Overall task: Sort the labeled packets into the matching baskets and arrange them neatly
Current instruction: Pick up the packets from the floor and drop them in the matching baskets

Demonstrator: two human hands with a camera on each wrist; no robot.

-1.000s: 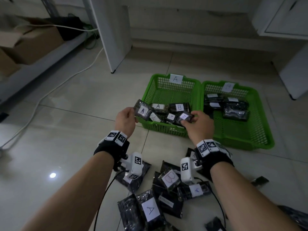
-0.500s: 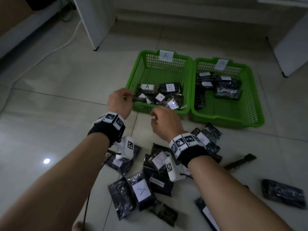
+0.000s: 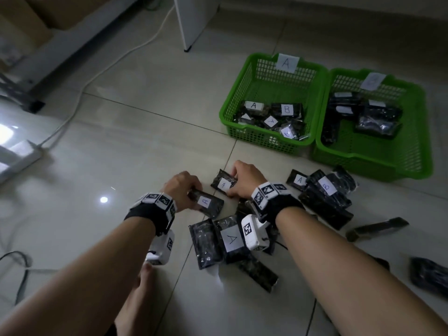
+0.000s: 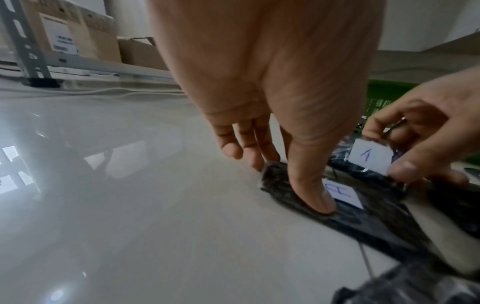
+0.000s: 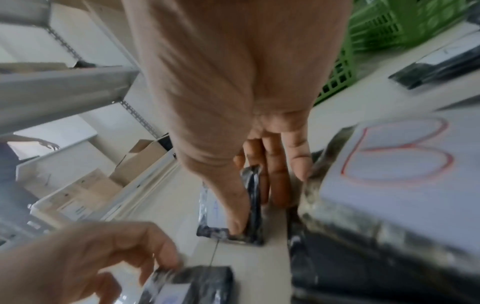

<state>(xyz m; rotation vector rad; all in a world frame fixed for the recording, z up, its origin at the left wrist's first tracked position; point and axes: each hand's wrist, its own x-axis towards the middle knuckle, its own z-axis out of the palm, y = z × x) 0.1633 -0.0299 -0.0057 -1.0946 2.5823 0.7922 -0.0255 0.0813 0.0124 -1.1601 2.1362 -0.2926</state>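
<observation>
Nearest you, a packet labelled A [image 3: 231, 241] lies flat on the floor [image 3: 121, 141] between your forearms, among a loose scatter of dark packets; just beyond it your left hand [image 3: 182, 190] pinches the near-left end of a second A packet [image 3: 206, 203], thumb [image 4: 315, 197] pressed flat on its top beside the white label and the other fingers curled down over its far edge, the packet lying on the tile; just to the right, your right hand [image 3: 244, 180] grips a third A packet [image 3: 224, 183], thumb on its labelled face and fingers curled round the far side, and the right wrist view shows that packet tipped up on its long edge against the floor; the two held packets sit close together but apart; to your right a stack topped by a B packet [image 3: 327, 186] lies near the right wrist; farther off, the green basket marked A [image 3: 232, 103] stands on the floor with several packets bunched at its near edge, one of them a B-labelled packet [image 3: 286, 109]; touching its right side, the second green basket [image 3: 412, 151] holds packets toward its far-left corner; its tag is too blurred to read.
</observation>
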